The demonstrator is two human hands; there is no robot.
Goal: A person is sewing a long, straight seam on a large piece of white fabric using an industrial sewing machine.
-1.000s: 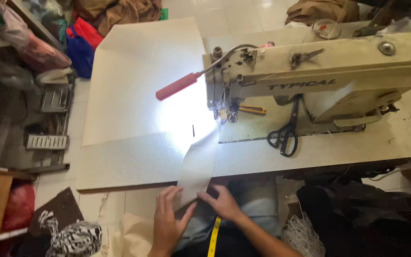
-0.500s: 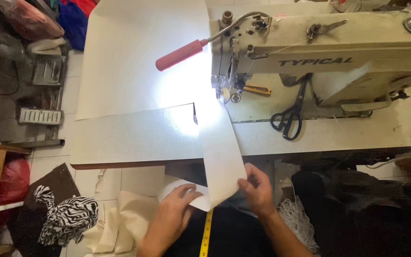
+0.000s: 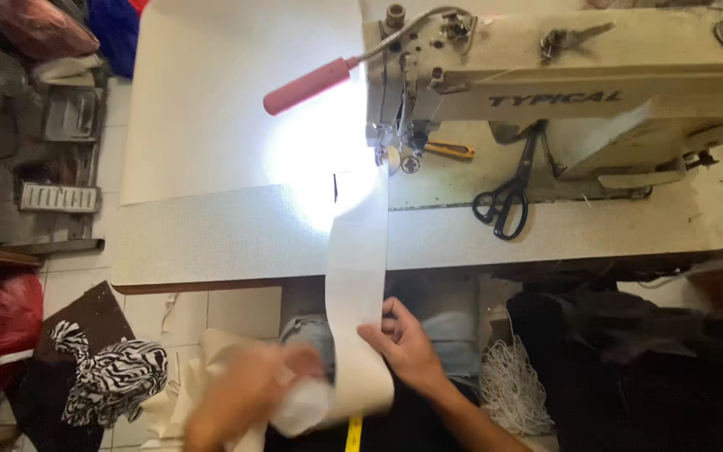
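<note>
- Right hand [image 3: 407, 347] grips the right edge of a long white fabric strip [image 3: 360, 276], fingers curled over the front, thumb apparently behind; closed on the cloth.
- Left hand [image 3: 244, 398] is motion-blurred at the strip's lower left; it seems to touch the loose bottom end, but how far it is open, or whether it pinches the cloth, cannot be told.
- Strip runs from the lap up over the front edge of the bench [image 3: 211, 234] to the needle area of the sewing machine [image 3: 562, 92]. Judged: holding it near the bottom on both sides keeps it flat and lined up with the presser foot.
- Top end of strip lies just at the foot, inside a bright pool of light from the pink-handled gooseneck lamp [image 3: 307, 85]; glare washes out detail there.
- Black-handled scissors [image 3: 504, 201] lie on the machine bed to the right of the needle, apart from the strip. A small yellow-handled tool [image 3: 449, 151] lies just beside the needle.
- Large cream sheet [image 3: 236, 109] covers the bench left of the machine; not touching the strip as far as can be seen.
- Yellow tape measure [image 3: 353, 434] hangs below the strip's lower end.
- Floor left: zebra-print cloth [image 3: 110, 381], cream fabric pile [image 3: 202, 377]. Right of the knees: white cord bundle [image 3: 512, 385], dark cloth heap [image 3: 629, 360].
- Nothing lies across the strip's path to the needle.
</note>
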